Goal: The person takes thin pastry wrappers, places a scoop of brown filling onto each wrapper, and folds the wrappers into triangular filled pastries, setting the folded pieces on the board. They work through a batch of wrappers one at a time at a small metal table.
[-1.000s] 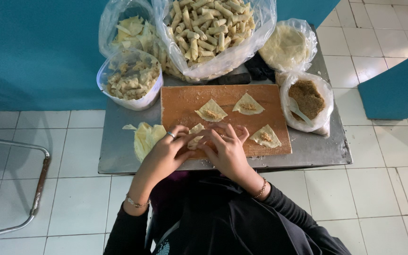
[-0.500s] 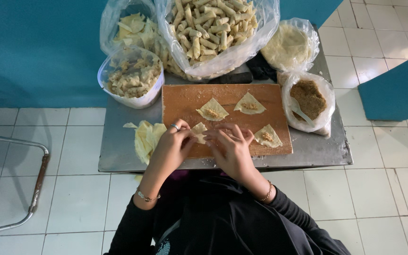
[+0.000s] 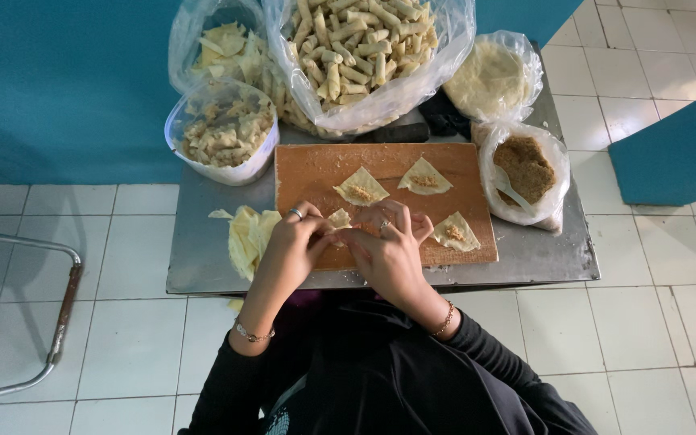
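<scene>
My left hand [image 3: 293, 246] and my right hand [image 3: 388, 246] meet over the front of a wooden board [image 3: 308, 167], fingertips pinching a pale pastry wrapper [image 3: 339, 218] between them. Most of that wrapper is hidden by my fingers. Three other triangular wrappers with brown filling lie flat on the board: one at the middle [image 3: 361, 188], one further back [image 3: 424, 176], one to the right [image 3: 454, 232]. A stack of unfilled wrappers [image 3: 249, 238] lies on the metal table [image 3: 203, 270] just left of my left hand.
A large clear bag of rolled pastries [image 3: 358, 48] stands behind the board. A tub of small rolls [image 3: 223, 133] and a bag of wrappers [image 3: 221, 44] are at back left. A bag of dough sheets [image 3: 490, 78] and a bag of brown filling with a spoon [image 3: 523, 167] sit right. A metal chair frame [image 3: 58, 322] stands on the tiled floor at left.
Both hands have stayed at the same spot on the board, fingers working the wrapper closer together. The view has shifted slightly.
</scene>
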A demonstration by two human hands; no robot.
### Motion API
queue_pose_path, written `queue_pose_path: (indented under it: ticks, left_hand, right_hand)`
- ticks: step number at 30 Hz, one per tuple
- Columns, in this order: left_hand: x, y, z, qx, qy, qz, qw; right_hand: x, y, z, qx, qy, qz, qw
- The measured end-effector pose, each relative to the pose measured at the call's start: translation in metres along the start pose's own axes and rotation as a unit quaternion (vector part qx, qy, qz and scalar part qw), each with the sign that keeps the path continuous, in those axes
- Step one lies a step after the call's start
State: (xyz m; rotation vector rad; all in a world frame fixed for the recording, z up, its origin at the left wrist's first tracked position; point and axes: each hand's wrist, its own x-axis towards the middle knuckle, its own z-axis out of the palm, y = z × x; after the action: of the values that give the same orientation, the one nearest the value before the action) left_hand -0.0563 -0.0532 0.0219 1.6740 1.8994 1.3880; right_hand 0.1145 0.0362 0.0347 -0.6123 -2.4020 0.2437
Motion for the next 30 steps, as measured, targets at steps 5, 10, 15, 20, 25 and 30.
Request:
queue_pose_path:
  ticks: [5,10,15,20,25,30]
  left_hand:
    - [-0.003,-0.001,0.001,0.032,-0.01,0.01,0.999]
    - [-0.007,0.002,-0.008,0.121,-0.017,0.05,0.991]
    - [-0.004,0.005,-0.015,0.162,-0.014,0.057,0.985]
    - [-0.002,0.008,-0.013,0.19,-0.006,0.065,0.98]
    - [-0.002,0.008,-0.011,0.209,-0.009,0.054,0.976]
    - [-0.004,0.008,-0.009,0.207,-0.004,0.038,0.978]
  right_hand:
    - [0.003,-0.004,-0.003,-0.006,-0.028,0.018,0.999]
    - [0.001,-0.002,-0.005,-0.009,-0.042,0.03,0.999]
    - [-0.005,0.003,-0.007,0.088,-0.013,0.008,0.996]
    - [-0.001,-0.004,0.003,-0.014,-0.004,-0.02,1.0]
    - [0.002,-0.005,0.007,-0.033,-0.02,-0.01,0.999]
    - [0.004,-0.006,0.007,-0.041,-0.044,0.018,0.998]
